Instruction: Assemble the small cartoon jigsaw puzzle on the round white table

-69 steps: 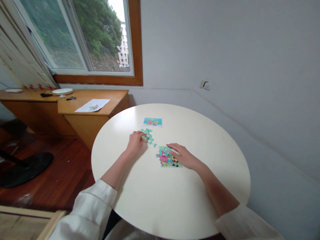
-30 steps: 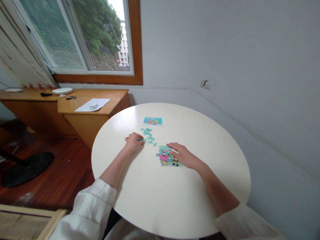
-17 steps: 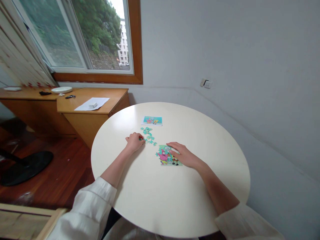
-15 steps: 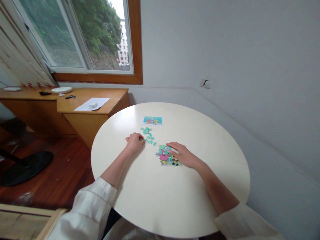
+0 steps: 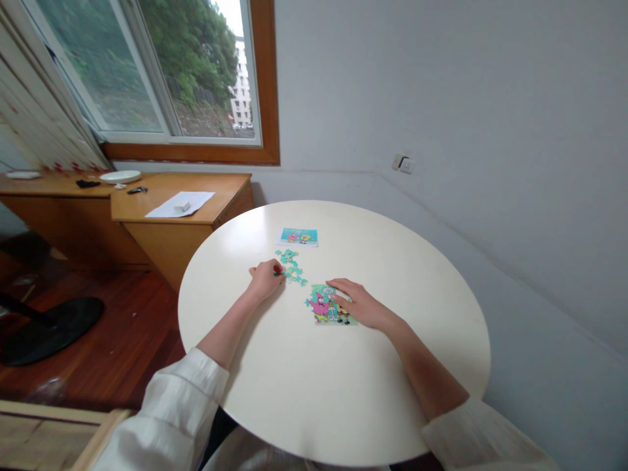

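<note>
A partly joined jigsaw puzzle (image 5: 321,311) with cartoon figures lies on the round table, its left edge uneven. My right hand (image 5: 360,305) rests over the puzzle's right side, fingers stretched out flat and covering part of the picture. To the left, my left hand (image 5: 266,279) is closed in a pinch, with a small greenish puzzle piece at the fingertips, partly hidden by the fingers. Beside those fingertips is a cluster of several loose puzzle pieces (image 5: 293,268), mostly green. Behind them lies a picture card (image 5: 299,237) showing similar cartoon figures.
The cream round table (image 5: 314,386) stands against the wall. Left of it, a wooden desk (image 5: 167,235) bears a paper sheet (image 5: 169,208), a small white block (image 5: 182,207) and a white plate (image 5: 120,176). A black round base (image 5: 59,330) stands on the floor.
My left hand has turned slightly at the loose pieces, and its fingertips show a little differently. My right hand stays put on the puzzle.
</note>
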Demonstrator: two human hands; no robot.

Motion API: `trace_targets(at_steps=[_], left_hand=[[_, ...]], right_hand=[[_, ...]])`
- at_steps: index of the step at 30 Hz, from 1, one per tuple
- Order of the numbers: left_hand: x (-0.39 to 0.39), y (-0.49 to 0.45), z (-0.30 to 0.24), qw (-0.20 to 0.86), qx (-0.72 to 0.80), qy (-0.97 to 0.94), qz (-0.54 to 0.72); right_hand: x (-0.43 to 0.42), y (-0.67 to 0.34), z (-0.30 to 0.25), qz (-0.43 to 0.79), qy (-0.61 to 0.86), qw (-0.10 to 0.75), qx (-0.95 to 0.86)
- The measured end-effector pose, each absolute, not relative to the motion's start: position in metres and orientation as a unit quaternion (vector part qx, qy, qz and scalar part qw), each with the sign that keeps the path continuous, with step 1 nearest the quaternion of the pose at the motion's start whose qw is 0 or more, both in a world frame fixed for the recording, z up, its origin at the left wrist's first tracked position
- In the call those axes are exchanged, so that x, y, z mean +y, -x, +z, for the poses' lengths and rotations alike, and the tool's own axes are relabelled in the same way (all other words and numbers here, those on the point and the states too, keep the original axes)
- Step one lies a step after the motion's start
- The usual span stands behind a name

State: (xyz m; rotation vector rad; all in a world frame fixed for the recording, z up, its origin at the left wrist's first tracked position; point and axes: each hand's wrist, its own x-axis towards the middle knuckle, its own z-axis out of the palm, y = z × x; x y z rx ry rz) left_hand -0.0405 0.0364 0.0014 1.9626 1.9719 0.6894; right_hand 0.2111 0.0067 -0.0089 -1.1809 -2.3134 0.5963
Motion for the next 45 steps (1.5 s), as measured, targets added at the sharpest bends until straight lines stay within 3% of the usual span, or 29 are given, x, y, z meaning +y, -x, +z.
trace_targets(at_steps=[6, 12, 18, 24, 35, 45], left_hand=[[0.035, 0.039, 0.001, 0.155, 0.64, -0.688, 0.304], [0.037, 0.033, 0.001, 0.278, 0.525, -0.68, 0.43], [0.026, 0.017, 0.007, 0.322, 0.482, -0.701, 0.416], [0.013, -0.001, 0.008, 0.345, 0.46, -0.716, 0.395], [0.009, -0.008, 0.001, 0.341, 0.425, -0.732, 0.409], [0.005, -0.007, 0.006, 0.26, 0.475, -0.768, 0.343]], right_hand=[[0.006, -0.211, -0.009, 0.219, 0.432, 0.245, -0.84], [0.004, -0.208, -0.001, 0.235, 0.436, 0.296, -0.816], [0.0, -0.201, 0.006, 0.248, 0.438, 0.364, -0.783], [-0.001, -0.195, 0.005, 0.259, 0.416, 0.37, -0.789], [-0.002, -0.196, 0.007, 0.262, 0.41, 0.383, -0.785], [0.0, -0.196, 0.006, 0.257, 0.424, 0.402, -0.77]])
